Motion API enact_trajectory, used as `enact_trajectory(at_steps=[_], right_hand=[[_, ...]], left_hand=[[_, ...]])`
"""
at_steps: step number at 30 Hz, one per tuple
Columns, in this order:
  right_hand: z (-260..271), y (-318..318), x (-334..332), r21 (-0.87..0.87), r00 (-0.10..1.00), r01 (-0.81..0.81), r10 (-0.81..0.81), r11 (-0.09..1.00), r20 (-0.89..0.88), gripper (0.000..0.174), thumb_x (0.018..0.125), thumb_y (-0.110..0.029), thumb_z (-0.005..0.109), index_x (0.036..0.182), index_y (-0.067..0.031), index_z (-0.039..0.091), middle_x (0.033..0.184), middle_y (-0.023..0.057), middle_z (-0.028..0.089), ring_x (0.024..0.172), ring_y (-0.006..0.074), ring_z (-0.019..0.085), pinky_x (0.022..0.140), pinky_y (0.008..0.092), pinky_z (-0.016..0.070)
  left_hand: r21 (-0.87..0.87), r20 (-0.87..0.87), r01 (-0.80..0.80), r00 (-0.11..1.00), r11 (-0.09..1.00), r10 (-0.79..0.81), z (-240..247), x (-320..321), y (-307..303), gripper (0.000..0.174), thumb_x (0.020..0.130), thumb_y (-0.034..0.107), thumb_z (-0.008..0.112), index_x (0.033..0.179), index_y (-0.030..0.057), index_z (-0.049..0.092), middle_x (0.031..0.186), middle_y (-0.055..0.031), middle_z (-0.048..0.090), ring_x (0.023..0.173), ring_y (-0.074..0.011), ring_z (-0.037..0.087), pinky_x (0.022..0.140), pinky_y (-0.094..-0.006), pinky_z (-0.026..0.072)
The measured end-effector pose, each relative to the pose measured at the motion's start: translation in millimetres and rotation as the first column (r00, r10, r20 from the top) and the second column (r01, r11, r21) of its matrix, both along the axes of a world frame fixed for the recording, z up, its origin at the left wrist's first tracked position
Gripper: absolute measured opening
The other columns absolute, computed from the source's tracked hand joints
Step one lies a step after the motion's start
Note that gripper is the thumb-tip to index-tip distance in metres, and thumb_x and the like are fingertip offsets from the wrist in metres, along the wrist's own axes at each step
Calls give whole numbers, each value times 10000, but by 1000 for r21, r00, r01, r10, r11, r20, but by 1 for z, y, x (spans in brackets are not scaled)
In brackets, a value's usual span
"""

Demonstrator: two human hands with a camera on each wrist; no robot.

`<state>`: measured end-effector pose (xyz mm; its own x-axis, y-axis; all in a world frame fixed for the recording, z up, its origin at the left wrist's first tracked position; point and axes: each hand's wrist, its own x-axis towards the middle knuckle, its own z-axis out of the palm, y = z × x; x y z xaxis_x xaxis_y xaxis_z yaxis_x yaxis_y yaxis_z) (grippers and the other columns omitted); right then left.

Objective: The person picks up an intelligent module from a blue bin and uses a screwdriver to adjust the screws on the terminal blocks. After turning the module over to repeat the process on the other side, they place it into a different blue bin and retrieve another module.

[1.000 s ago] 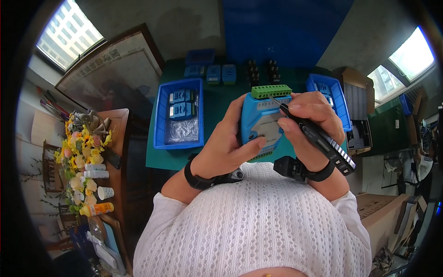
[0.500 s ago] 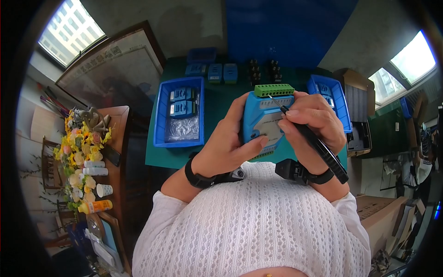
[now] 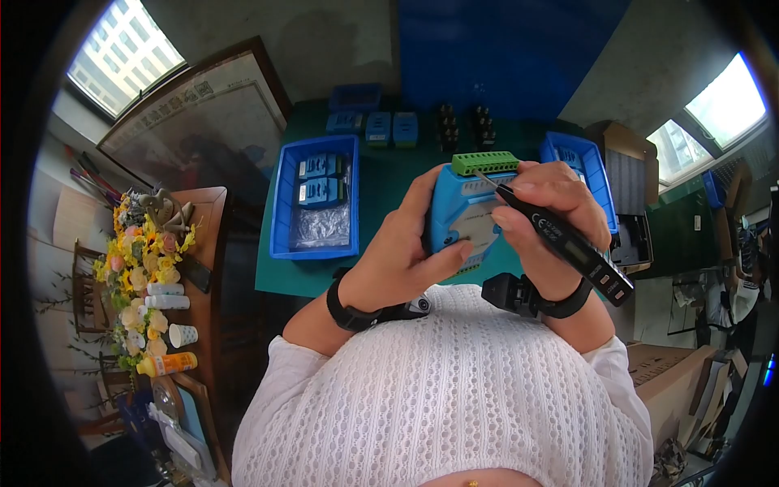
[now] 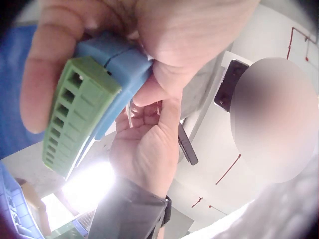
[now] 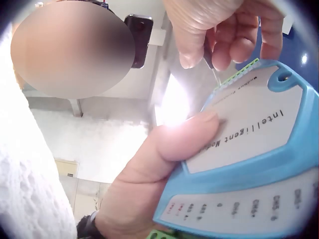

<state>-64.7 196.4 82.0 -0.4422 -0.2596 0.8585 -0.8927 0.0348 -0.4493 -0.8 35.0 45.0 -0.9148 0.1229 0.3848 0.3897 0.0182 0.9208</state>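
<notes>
You're gripping blue module [image 3: 461, 213] w/ L hand [image 3: 395, 264], pinching screwdriver [image 3: 568, 243] w/ R hand [image 3: 558, 203]; seat tip square in green terminal [image 3: 485, 163].

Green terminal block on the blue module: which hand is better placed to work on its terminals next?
Right, probably. The right hand grips the black screwdriver with its tip at the green terminal block. The left hand is wrapped round the blue module, steadying it, so it is not free.
</notes>
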Motion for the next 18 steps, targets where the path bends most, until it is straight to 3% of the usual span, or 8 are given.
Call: enact_trajectory(at_steps=[5, 18], right_hand=[[-1, 1, 0, -26, 998, -58, 58, 998, 23, 280, 607, -107, 800, 803, -45, 610, 773, 80, 636, 727, 219, 631, 747, 364, 508], [3, -2, 4, 10, 1000, -30, 30, 999, 2, 257, 600, -62, 789, 786, -52, 614, 751, 66, 637, 702, 206, 628, 759, 376, 499]], left_hand=[[-25, -17, -14, 1000, 1000, 14, 1, 0, 0, 665, 762, 57, 613, 1310, -2, 240, 1117, -176, 522, 1024, -221, 541, 864, -311, 426], [-18, -19, -10, 1000, 1000, 10, -2, 0, -1, 651, 778, 68, 618, 1310, 7, 250, 1137, -162, 498, 1042, -195, 507, 876, -302, 411]])
